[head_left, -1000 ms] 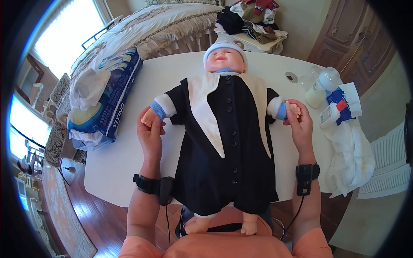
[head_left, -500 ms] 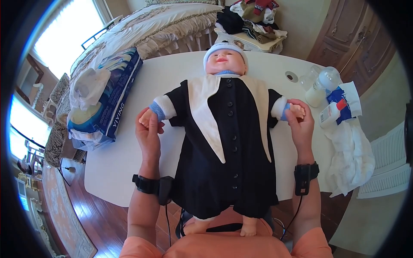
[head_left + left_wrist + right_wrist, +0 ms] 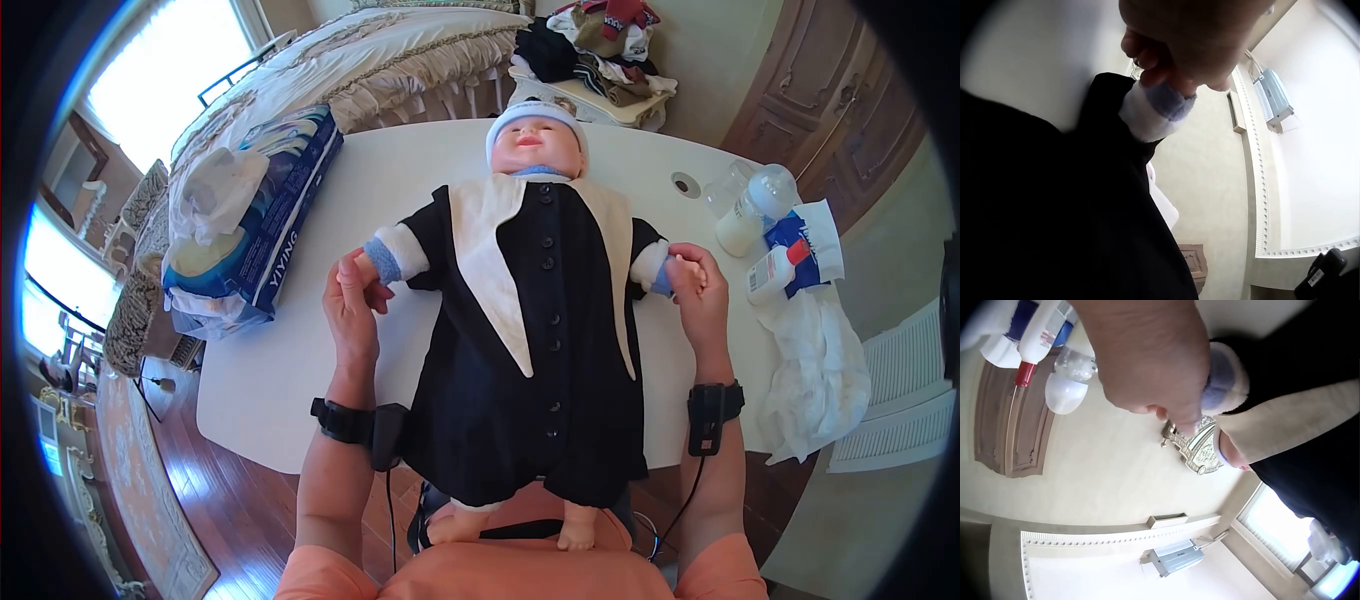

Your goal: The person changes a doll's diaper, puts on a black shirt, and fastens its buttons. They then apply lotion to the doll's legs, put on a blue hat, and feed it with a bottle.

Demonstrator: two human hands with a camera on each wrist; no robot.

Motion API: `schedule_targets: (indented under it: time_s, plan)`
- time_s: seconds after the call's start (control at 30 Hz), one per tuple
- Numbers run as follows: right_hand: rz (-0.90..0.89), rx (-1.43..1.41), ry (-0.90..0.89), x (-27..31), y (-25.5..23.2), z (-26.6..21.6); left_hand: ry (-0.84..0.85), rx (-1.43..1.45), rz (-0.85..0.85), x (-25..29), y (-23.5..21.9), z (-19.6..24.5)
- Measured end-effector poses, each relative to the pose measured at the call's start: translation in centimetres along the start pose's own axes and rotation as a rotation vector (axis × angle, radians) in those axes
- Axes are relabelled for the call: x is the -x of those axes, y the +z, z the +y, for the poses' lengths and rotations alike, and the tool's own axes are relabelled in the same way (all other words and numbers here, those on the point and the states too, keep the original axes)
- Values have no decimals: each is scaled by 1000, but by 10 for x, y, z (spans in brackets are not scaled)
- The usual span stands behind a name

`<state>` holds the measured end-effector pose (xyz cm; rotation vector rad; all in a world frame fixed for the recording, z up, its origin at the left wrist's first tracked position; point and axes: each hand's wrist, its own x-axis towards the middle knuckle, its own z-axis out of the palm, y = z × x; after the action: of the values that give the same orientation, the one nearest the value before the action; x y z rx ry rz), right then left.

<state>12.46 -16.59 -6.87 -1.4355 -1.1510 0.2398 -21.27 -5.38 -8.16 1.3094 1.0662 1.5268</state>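
Note:
A baby doll in a black and cream outfit lies on its back on the white table, head away from me, feet over the near edge. My left hand grips the doll's hand at the blue cuff. My right hand grips the doll's other hand beside its white and blue cuff. Both doll arms are spread to the sides. A white and blue cap covers the doll's head.
A blue pack of diapers lies at the table's left. On the right stand a baby bottle and a small red-capped bottle, with a white cloth hanging over the edge. A bed and piled clothes lie behind.
Both hands have drawn the doll's arms slightly inward and toward me. The view has shifted a little to the right.

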Motion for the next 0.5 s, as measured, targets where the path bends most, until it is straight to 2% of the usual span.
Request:
schedule_targets:
  time_s: [0.03,0.07,0.1,0.13,0.27,0.33,0.4,0.5]
  plan:
    - [1,75,-96,1,2,0,0,-1,0,1,5,0]
    - [4,75,-94,0,0,-2,82,-35,35,2,12,0]
    - [-11,103,-14,0,-3,-6,164,-67,69,3,17,0]
    - [-25,131,66,0,-7,-8,163,-65,63,4,17,1]
    - [16,117,92,-1,-12,5,89,-168,-26,7,8,9]
    - [-17,-84,252,-1,-15,8,48,-180,-60,4,1,10]
    - [-13,-101,244,-2,-12,8,-20,-138,-85,2,-4,7]
    - [-15,-50,203,0,-4,-3,40,-91,-33,1,2,3]
